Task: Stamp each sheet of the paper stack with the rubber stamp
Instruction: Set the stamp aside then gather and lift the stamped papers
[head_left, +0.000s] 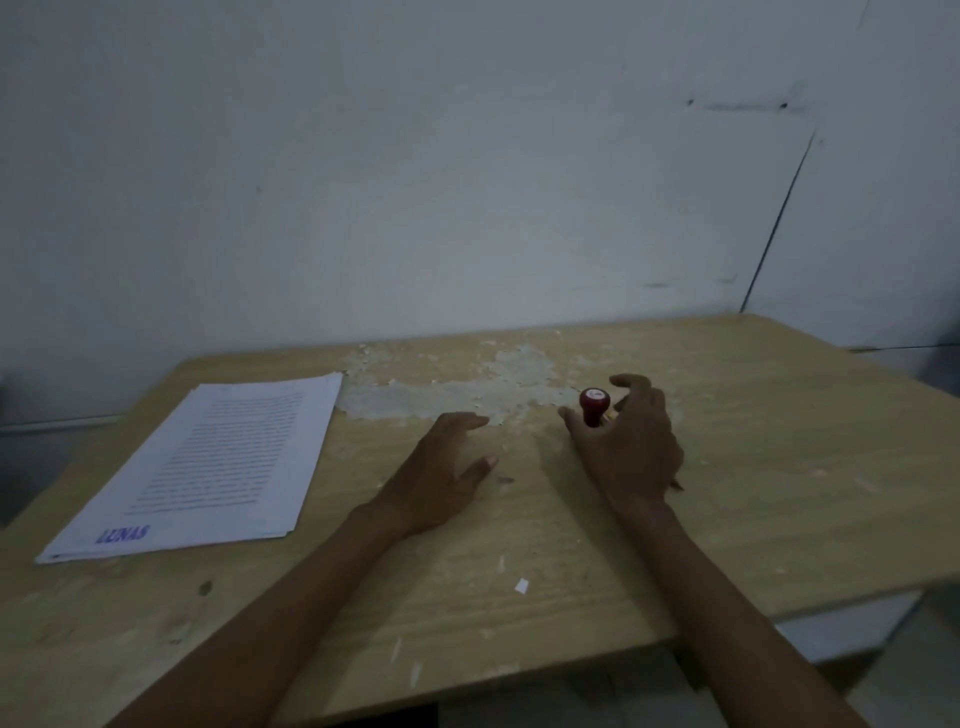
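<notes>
A stack of printed paper (208, 467) lies at the left of the wooden table (779, 467); its top sheet bears a blue "LUNAS" stamp mark (123, 533) near the corner closest to me. A red-handled rubber stamp (593, 406) stands upright on the table, right of centre. My right hand (631, 447) curves around the stamp, thumb on its left and fingers arched behind it, with a small gap showing on both sides. My left hand (441, 467) rests flat on the table between the stack and the stamp, fingers straight.
A patch of peeled, whitish veneer (467, 389) runs along the table's back edge by the wall. A small white paper scrap (521, 585) lies near the front. The table's right front corner (924, 587) is close to my right forearm.
</notes>
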